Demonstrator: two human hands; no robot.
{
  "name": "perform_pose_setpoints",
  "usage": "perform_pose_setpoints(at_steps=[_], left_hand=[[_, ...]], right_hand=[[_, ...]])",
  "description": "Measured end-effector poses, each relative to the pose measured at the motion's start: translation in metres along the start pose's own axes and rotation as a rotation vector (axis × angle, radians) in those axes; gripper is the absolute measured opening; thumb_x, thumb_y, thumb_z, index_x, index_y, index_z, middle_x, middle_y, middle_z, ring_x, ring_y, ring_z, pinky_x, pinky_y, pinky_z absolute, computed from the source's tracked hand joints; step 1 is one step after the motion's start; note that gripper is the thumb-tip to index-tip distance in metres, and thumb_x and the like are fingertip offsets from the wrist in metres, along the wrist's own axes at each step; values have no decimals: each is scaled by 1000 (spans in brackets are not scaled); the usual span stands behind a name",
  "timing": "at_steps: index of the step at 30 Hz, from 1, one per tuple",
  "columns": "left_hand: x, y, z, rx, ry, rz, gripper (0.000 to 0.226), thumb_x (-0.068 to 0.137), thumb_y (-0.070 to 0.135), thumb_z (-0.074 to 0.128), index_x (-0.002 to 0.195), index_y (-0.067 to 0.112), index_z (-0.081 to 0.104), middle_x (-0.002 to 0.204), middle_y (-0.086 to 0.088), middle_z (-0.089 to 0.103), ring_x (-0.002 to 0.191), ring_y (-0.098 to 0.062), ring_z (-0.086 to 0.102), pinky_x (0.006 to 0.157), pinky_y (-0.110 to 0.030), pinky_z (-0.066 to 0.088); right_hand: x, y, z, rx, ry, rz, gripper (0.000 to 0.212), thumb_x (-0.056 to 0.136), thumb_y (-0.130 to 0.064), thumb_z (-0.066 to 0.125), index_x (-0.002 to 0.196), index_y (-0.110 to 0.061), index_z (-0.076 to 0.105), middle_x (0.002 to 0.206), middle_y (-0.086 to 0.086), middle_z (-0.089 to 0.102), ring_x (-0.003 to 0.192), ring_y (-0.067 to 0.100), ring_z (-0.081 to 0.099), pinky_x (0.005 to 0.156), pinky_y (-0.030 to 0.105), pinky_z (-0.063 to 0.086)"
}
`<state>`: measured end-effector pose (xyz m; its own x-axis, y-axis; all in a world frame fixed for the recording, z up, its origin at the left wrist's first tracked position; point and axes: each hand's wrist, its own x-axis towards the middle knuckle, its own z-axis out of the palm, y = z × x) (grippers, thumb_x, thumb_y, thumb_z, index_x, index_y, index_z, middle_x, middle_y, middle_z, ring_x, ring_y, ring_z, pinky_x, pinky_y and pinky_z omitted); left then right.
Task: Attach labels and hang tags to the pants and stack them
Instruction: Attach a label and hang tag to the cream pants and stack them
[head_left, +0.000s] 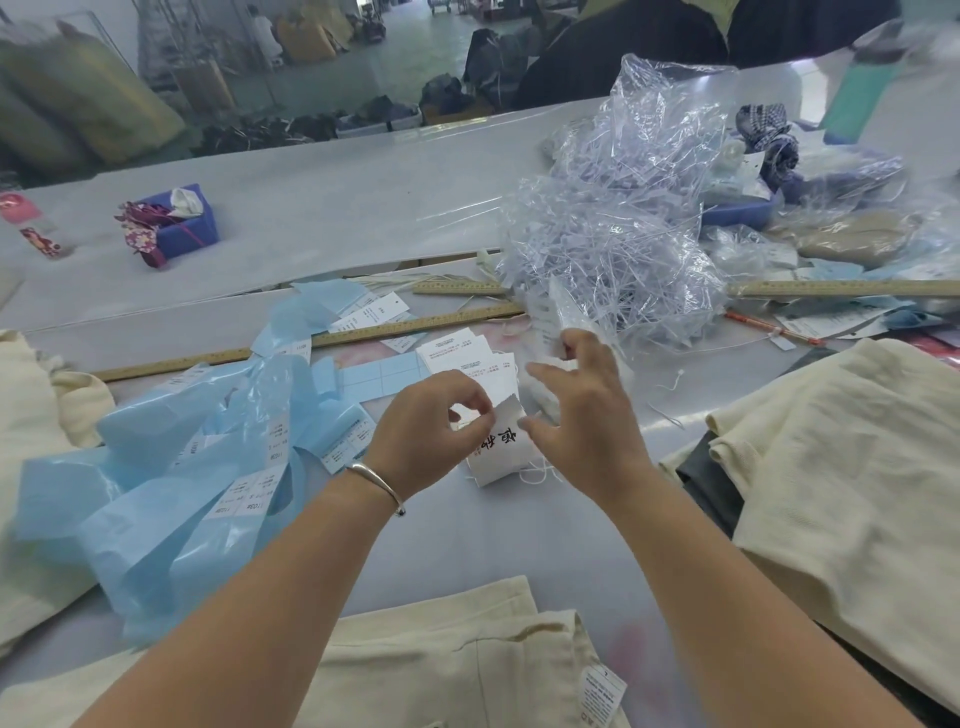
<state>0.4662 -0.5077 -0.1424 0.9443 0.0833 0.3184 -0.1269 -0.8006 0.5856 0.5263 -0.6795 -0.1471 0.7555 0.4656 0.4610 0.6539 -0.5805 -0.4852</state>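
Observation:
Cream pants (452, 654) lie at the table's near edge below my arms, with a white label (600, 693) on them. My left hand (431, 431) pinches the top corner of a white hang tag (501, 447) printed with black characters, held just above the table. My right hand (582, 415) hovers beside the tag, fingers spread and loosely bent, holding nothing that I can see. A small stack of white printed tags (462, 356) lies just beyond my hands. A white string (540, 475) trails from under the tag.
Light blue sticker backing sheets (171, 467) pile up at the left. A clear bag of plastic tag loops (618, 244) stands at the back right. Wooden rulers (322, 340) cross the table. Stacked cream pants (841, 467) lie at the right, more cream fabric (31, 415) at the left.

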Motion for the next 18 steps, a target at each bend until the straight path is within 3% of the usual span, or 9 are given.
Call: perform_pose_setpoints(at_steps=[4, 7, 9, 12, 18], left_hand=[[-8, -1, 9, 58, 59, 71, 16, 81, 25, 75, 92, 17, 67, 99, 6, 65, 96, -14, 57, 81, -32, 49], [-16, -10, 14, 106, -57, -62, 69, 68, 44, 83, 125, 19, 55, 126, 7, 55, 119, -13, 47, 100, -26, 38], [-17, -13, 17, 141, -152, -103, 90, 62, 53, 84, 137, 23, 44, 138, 7, 49, 128, -13, 42, 108, -29, 34], [-15, -17, 21, 200, -165, -95, 92, 67, 57, 79, 143, 23, 39, 147, 6, 44, 134, -15, 39, 114, -36, 29], [-9, -21, 20, 238, -290, -111, 110, 67, 64, 75, 153, 22, 21, 160, 4, 23, 147, -9, 14, 121, -36, 14]], right_hand=[[12, 3, 1, -48, -175, -95, 30, 74, -12, 80, 102, -3, 73, 129, 16, 49, 120, 31, 47, 90, 32, 41], [15, 1, 3, -53, -171, -132, 8, 75, -7, 78, 82, -3, 76, 120, 16, 56, 113, 32, 53, 81, 27, 37], [15, 0, 4, -41, -144, -157, 4, 71, -1, 79, 71, -2, 75, 113, 19, 60, 105, 35, 58, 74, 28, 39], [12, 0, 4, -18, -80, -210, 12, 62, 7, 80, 61, -2, 73, 103, 21, 64, 94, 37, 63, 66, 31, 45], [3, -3, 2, -33, -52, -268, 14, 57, 10, 82, 60, -1, 73, 97, 21, 66, 85, 37, 66, 59, 39, 55]])
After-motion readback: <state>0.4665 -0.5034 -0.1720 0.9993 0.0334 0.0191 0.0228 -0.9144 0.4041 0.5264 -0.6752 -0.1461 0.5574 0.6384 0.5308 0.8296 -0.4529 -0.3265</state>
